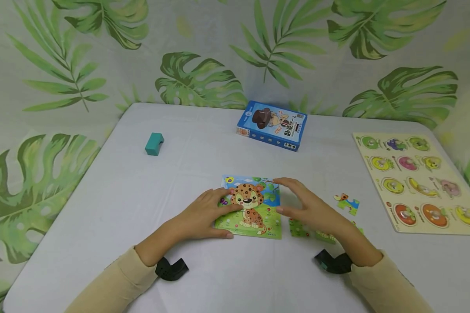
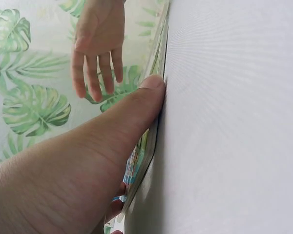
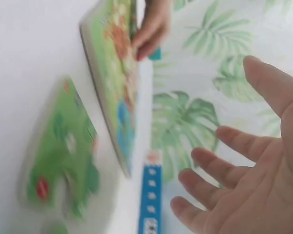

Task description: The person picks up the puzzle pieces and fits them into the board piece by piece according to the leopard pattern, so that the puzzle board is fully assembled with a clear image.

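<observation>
A jigsaw puzzle [image 1: 254, 226] with a spotted leopard cub picture lies flat on the table. My left hand [image 1: 203, 215] rests over its left side, with the thumb along the near edge and the fingertips spread on the picture. In the left wrist view, the thumb [image 2: 136, 107] lies against the puzzle's edge. My right hand [image 1: 313, 208] hovers at the puzzle's right edge, fingers apart and nothing between them. The right wrist view shows the hand [image 3: 244, 180] spread out. Loose green puzzle pieces [image 1: 299, 228] lie under and beside it.
Another loose piece [image 1: 347, 204] lies right of my right hand. A blue card-game box [image 1: 274, 126] sits at the back, and a teal block [image 1: 154, 144] at the back left. A wooden fruit-and-vegetable peg board [image 1: 384, 174] is at the far right.
</observation>
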Available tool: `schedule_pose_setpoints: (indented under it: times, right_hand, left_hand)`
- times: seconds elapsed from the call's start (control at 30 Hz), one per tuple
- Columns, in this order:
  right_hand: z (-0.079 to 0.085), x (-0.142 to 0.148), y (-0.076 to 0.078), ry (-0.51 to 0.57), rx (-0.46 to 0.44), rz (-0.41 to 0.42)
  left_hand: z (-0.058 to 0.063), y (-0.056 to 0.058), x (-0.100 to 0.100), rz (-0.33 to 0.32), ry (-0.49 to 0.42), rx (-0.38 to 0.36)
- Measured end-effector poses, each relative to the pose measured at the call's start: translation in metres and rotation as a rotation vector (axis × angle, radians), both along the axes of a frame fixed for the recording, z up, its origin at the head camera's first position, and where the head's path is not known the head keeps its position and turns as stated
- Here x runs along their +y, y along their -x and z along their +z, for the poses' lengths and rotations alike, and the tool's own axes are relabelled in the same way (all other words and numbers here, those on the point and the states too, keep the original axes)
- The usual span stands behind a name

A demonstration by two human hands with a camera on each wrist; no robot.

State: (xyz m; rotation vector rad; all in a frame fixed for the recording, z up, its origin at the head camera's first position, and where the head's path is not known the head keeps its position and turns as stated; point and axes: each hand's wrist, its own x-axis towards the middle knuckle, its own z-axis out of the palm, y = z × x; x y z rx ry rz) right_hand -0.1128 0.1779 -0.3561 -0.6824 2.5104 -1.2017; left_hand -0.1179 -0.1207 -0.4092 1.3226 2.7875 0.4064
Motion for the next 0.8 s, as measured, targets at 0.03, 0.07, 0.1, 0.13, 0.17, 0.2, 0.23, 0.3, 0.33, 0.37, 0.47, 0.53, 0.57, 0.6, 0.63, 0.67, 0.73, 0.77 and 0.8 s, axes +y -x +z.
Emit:
schedule_pose_setpoints:
  times: [0.03, 0.07, 0.1, 0.13, 0.17, 0.2, 0.23, 0.3, 0.33, 0.37, 0.47, 0.53, 0.57, 0.6, 0.63, 0.67, 0.73, 0.77, 0.8]
  right_hand:
    - [0.004, 0.006, -0.002, 0.008, 0.023, -0.016]
    - [0.007, 0.013, -0.004, 0.013, 0.044, -0.041]
    - [0.01, 0.02, -0.006, 0.016, 0.076, -0.063]
    - [0.013, 0.026, -0.008, 0.015, 0.112, -0.089]
    - [0.015, 0.033, -0.01, 0.018, 0.149, -0.113]
    - [0.017, 0.039, -0.012, 0.022, 0.182, -0.137]
    - [0.018, 0.045, -0.014, 0.025, 0.213, -0.162]
    - [0.018, 0.057, -0.017, 0.034, 0.265, -0.213]
    - [0.017, 0.062, -0.019, 0.038, 0.282, -0.234]
    - [0.016, 0.067, -0.02, 0.041, 0.3, -0.253]
    - [0.009, 0.081, -0.021, 0.056, 0.336, -0.308]
    - [0.003, 0.089, -0.02, 0.064, 0.353, -0.336]
    - [-0.001, 0.093, -0.019, 0.075, 0.364, -0.348]
    - [-0.004, 0.096, -0.018, 0.083, 0.367, -0.361]
    - [-0.008, 0.099, -0.017, 0.092, 0.368, -0.368]
    - [-0.012, 0.102, -0.016, 0.099, 0.369, -0.374]
    - [-0.018, 0.107, -0.014, 0.094, 0.368, -0.388]
    - [-0.021, 0.109, -0.013, 0.086, 0.364, -0.396]
    - [-0.023, 0.111, -0.012, 0.077, 0.35, -0.405]
  left_hand:
    - [0.0, 0.0, 0.0, 0.003, 0.002, -0.002]
    - [0.0, 0.0, 0.0, 0.005, 0.004, -0.003]
    - [0.0, 0.0, 0.0, 0.007, 0.006, -0.005]
    - [0.0, 0.0, 0.0, 0.009, 0.008, -0.006]
    - [0.001, 0.0, 0.0, 0.012, 0.011, -0.008]
    - [0.001, 0.0, 0.0, 0.013, 0.014, -0.011]
    - [0.001, -0.001, 0.0, 0.014, 0.016, -0.011]
    - [0.001, -0.001, 0.0, 0.016, 0.019, -0.012]
    - [0.001, -0.001, 0.0, 0.017, 0.02, -0.014]
    - [0.001, -0.001, 0.0, 0.018, 0.019, -0.016]
    - [0.002, -0.001, 0.0, 0.018, 0.015, -0.018]
    - [0.002, -0.001, 0.0, 0.019, 0.013, -0.017]
    - [0.002, -0.001, 0.0, 0.02, 0.011, -0.018]
    - [0.001, -0.001, 0.0, 0.02, 0.013, -0.017]
    - [0.001, -0.001, 0.0, 0.02, 0.014, -0.018]
    - [0.001, -0.001, 0.0, 0.02, 0.015, -0.018]
    - [0.0, 0.0, 0.0, 0.021, 0.022, -0.018]
    - [0.0, 0.0, 0.0, 0.022, 0.025, -0.019]
    - [0.0, 0.0, 0.0, 0.022, 0.029, -0.018]
